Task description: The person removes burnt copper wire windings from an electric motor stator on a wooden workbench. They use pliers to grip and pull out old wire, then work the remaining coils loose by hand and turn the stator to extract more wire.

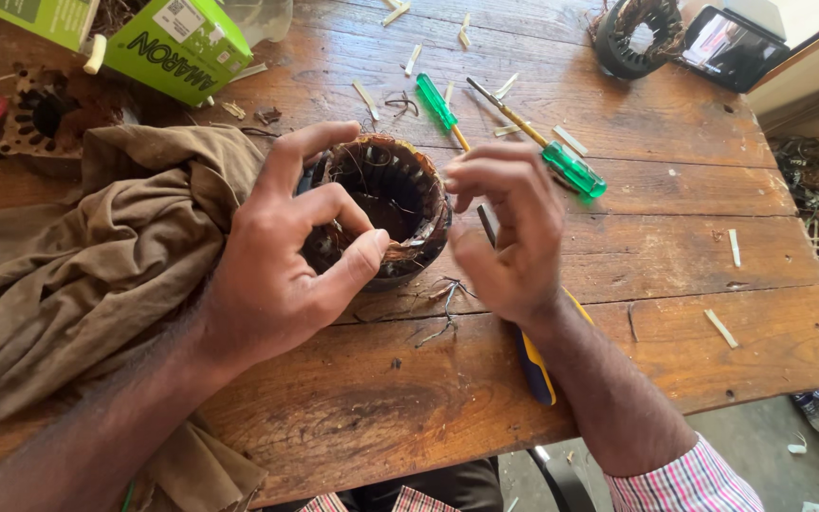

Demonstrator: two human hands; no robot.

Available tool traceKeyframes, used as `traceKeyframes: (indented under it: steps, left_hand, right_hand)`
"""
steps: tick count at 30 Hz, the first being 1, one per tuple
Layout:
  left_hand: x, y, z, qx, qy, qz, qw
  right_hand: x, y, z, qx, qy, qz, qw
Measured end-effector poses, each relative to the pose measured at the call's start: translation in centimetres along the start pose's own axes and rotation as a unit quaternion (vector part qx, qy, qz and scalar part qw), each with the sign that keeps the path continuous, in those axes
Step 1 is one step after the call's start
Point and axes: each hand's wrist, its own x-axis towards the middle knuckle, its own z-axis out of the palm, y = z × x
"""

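Gripping the rim of the round motor stator (386,209) on the wooden bench (618,256), my left hand (277,256) steadies it while my right hand (509,228), fingers pinched at its edge, seems mid-winding-work; next needs fine fingertip control.

Two hands (267,275) (509,232), three wound motor cores (386,204) (637,33) (45,114), two green-handled screwdrivers (440,102) (571,169), one brown cloth (78,275), one green box (182,47), one phone (734,47).

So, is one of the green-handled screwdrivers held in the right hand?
No, both green-handled screwdrivers lie on the wooden table beyond the right hand, which touches neither of them.
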Motion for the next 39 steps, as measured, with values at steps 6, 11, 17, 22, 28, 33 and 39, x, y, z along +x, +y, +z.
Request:
traceKeyframes:
  steps: [6, 11, 17, 22, 28, 33, 39]
  left_hand:
    - [-0.2, 0.0, -0.1, 0.033, 0.020, 0.024, 0.999]
    - [-0.4, 0.5, 0.3, 0.177, 0.044, 0.059, 0.982]
    - [-0.7, 1.9, 2.0, 0.255, 0.015, 0.036, 0.966]
    - [-1.1, 2.6, 2.8, 0.243, 0.023, 0.020, 0.970]
    - [-1.3, 2.8, 3.0, 0.255, 0.016, 0.016, 0.967]
    - [-1.2, 3.1, 3.0, 0.253, 0.024, 0.018, 0.967]
    - [-1.5, 2.6, 2.8, 0.241, 0.014, 0.016, 0.970]
  right_hand:
    - [-0.3, 0.7, -0.2, 0.037, 0.087, 0.164, 0.982]
    - [0.0, 1.1, -0.1, -0.067, 0.063, 0.142, 0.986]
    - [-0.3, 0.8, -0.5, -0.097, 0.045, 0.178, 0.978]
    - [-0.4, 0.5, -0.6, -0.112, 0.031, 0.171, 0.978]
    - [-0.4, 0.3, -0.6, -0.134, 0.003, 0.152, 0.979]
    - [-0.5, 0.4, -0.6, -0.133, 0.007, 0.153, 0.979]
    - [-0.6, 0.4, -0.5, -0.141, 0.011, 0.132, 0.981]
